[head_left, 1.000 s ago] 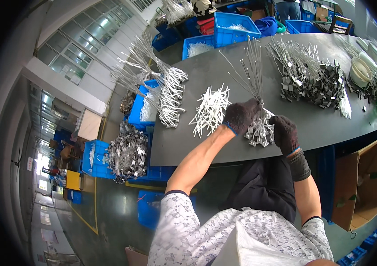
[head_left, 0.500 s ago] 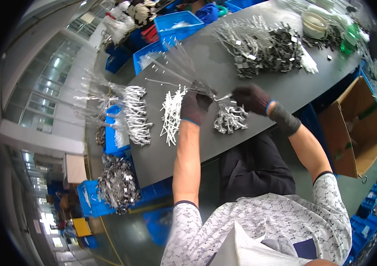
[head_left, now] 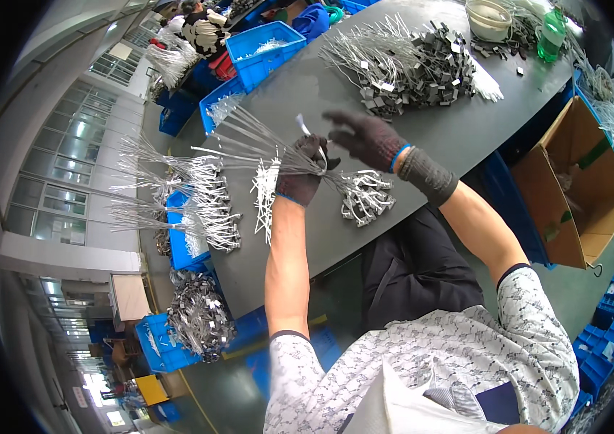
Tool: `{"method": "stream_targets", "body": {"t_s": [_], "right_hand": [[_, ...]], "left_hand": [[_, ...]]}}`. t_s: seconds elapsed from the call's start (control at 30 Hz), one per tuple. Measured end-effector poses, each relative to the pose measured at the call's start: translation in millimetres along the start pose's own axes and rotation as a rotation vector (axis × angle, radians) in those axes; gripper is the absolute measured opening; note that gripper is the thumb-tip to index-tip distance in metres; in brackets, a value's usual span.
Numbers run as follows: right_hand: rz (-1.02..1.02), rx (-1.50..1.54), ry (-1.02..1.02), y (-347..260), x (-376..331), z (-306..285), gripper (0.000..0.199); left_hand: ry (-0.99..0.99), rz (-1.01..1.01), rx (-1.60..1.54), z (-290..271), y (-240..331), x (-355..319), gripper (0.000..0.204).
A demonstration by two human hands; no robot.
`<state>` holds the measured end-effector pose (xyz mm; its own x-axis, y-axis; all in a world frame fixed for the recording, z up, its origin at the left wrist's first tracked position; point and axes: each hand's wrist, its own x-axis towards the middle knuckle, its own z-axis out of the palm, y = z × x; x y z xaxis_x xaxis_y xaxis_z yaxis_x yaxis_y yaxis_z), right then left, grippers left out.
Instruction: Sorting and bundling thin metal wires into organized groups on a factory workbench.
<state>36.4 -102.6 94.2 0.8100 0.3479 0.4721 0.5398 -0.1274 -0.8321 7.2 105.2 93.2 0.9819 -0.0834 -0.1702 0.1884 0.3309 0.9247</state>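
My left hand (head_left: 302, 171), in a dark glove with a blue cuff edge, is closed round a bundle of thin grey cables (head_left: 249, 142). The cables fan out to the far left, and their connector ends (head_left: 366, 197) spread on the grey table to the right of the fist. From the top of this grip a white strip (head_left: 302, 124) sticks up, with a band of white round the bundle. Just right of it, my right hand (head_left: 370, 140), gloved alike, hovers above the table with fingers stretched and nothing visible in them.
White strips (head_left: 265, 194) lie left of the bundle, beside tied cable bundles (head_left: 209, 195) at the table's left edge. A large heap of black-ended cables (head_left: 422, 69) covers the far side. A green bottle (head_left: 551, 35) stands far right, and a cardboard box (head_left: 574, 181) below.
My right hand has left the right side of the bundle, moved left and away, and its fingers have spread. The white strip now stands up by my left hand. The whole view has shifted slightly.
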Motion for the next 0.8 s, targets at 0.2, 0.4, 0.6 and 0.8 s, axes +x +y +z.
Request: {"method": "stream_targets", "body": {"t_s": [0.2, 0.4, 0.6, 0.8], "right_hand": [[0.249, 0.16, -0.138, 4, -3, 13, 0.031], [0.337, 0.53, -0.153, -33, -16, 15, 0.028], [0.149, 0.512, -0.178, 32, -27, 32, 0.027], [0.401, 0.714, -0.379, 21, -13, 27, 0.03]], "left_hand": [[0.0, 0.043, 0.124, -3, 2, 4, 0.024], [-0.35, 0.476, 1.399, 9, 42, -14, 0.026], [-0.064, 0.045, 0.49, -11, 31, -10, 0.024], [-0.058, 0.747, 1.385, 2, 24, -17, 0.014]]}}
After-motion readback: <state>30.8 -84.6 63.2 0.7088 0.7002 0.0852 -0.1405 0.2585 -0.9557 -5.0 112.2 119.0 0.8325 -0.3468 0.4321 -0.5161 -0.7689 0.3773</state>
